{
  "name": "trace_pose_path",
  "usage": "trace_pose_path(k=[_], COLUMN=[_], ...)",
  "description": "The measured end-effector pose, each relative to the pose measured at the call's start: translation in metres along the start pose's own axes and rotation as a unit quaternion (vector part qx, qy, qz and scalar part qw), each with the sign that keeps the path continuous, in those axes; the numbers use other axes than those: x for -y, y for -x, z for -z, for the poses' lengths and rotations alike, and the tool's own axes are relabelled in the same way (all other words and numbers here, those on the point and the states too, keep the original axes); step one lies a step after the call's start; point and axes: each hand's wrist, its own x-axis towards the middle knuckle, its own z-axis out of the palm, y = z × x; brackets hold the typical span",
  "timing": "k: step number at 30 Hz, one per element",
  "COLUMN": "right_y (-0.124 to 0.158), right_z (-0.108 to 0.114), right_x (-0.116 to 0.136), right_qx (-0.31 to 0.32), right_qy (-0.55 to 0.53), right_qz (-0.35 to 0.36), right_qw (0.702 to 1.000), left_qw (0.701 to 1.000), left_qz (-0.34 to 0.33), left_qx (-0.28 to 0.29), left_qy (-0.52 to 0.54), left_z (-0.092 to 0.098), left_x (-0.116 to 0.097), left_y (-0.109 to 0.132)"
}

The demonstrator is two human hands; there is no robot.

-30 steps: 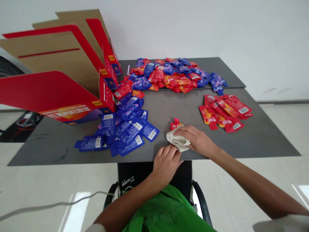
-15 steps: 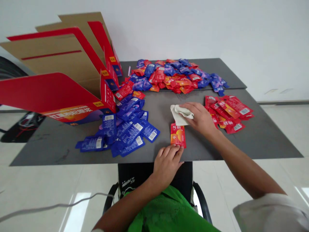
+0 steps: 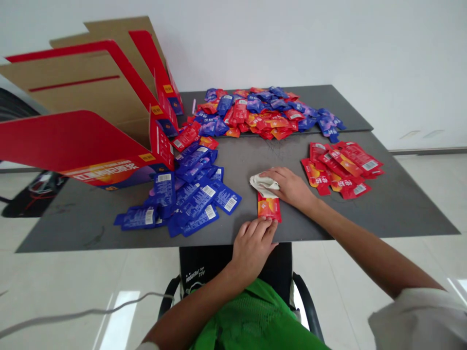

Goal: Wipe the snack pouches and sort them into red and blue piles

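Note:
A red-and-orange sachet (image 3: 269, 208) lies flat on the dark grey table in front of me. The fingertips of my left hand (image 3: 254, 243) rest on its near edge, stretched out and lying flat. My right hand (image 3: 294, 187) is closed around a folded white cloth (image 3: 264, 186), which covers the far part of this sachet. To the right lies a loose pile of red sachets (image 3: 345, 165). Left of my hands is a spread of blue sachets (image 3: 193, 194), several with barcodes facing up.
Open red cardboard boxes (image 3: 87, 141) stand at the left of the table (image 3: 91, 214). A large mixed heap of red and blue sachets (image 3: 255, 114) lies along the back, before the white wall. A chair armrest (image 3: 308, 304) and a grey cable (image 3: 91, 310) show below.
My right hand has moved the white cloth toward me and slightly left, down over the sachet's upper part. My left hand has stayed on the near edge.

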Motion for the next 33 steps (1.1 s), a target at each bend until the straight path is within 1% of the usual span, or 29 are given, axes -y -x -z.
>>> trace_pose_path(k=[2,3,5,7,9,11,12,15,18,21,23,25,27,29,31,33], right_y=[-0.016,-0.02,-0.019,-0.006,0.018,0.047,0.062,0.102,0.127,0.136,0.136,0.135,0.134,0.134,0.134,0.134], right_z=[0.004,0.007,0.016,0.027,0.037,0.041,0.041,0.031,0.017,0.006,0.002,0.001,0.0,-0.001,-0.001,-0.001], right_x=[-0.012,-0.016,-0.016,-0.007,0.008,0.026,0.034,0.051,0.058,0.059,0.058,0.057,0.056,0.056,0.056,0.056], right_qx=[-0.011,-0.028,-0.093,-0.179,-0.254,-0.303,-0.319,-0.337,-0.345,-0.358,-0.364,-0.366,-0.367,-0.369,-0.372,-0.374], right_qy=[0.023,0.031,0.029,0.006,-0.018,-0.033,-0.044,-0.071,-0.099,-0.114,-0.11,-0.1,-0.094,-0.095,-0.097,-0.094], right_qz=[-0.023,-0.036,-0.061,-0.09,-0.126,-0.177,-0.207,-0.285,-0.34,-0.369,-0.369,-0.364,-0.362,-0.36,-0.356,-0.354], right_qw=[0.999,0.998,0.993,0.98,0.959,0.936,0.924,0.895,0.869,0.85,0.848,0.85,0.852,0.852,0.852,0.852], left_qw=[1.0,1.0,0.999,0.998,0.997,0.997,0.996,0.989,0.981,0.978,0.974,0.973,0.975,0.976,0.979,0.979], left_qz=[0.007,0.012,0.019,0.027,0.042,0.069,0.087,0.146,0.188,0.196,0.195,0.188,0.178,0.167,0.141,0.084], left_qx=[0.007,0.011,0.026,0.037,0.031,0.013,0.005,0.009,0.036,0.074,0.095,0.099,0.089,0.073,0.027,-0.038], left_qy=[0.007,0.013,0.032,0.049,0.055,0.045,0.032,-0.012,-0.031,0.017,0.06,0.087,0.103,0.117,0.143,0.184], left_z=[0.002,0.006,0.016,0.028,0.038,0.042,0.042,0.032,0.019,0.011,0.009,0.009,0.013,0.021,0.033,0.047], left_x=[0.0,-0.001,-0.001,0.001,0.004,0.009,0.012,0.02,0.027,0.033,0.038,0.041,0.043,0.042,0.038,0.033], left_y=[0.0,-0.002,-0.008,-0.02,-0.039,-0.061,-0.072,-0.1,-0.118,-0.128,-0.134,-0.141,-0.146,-0.148,-0.145,-0.137])
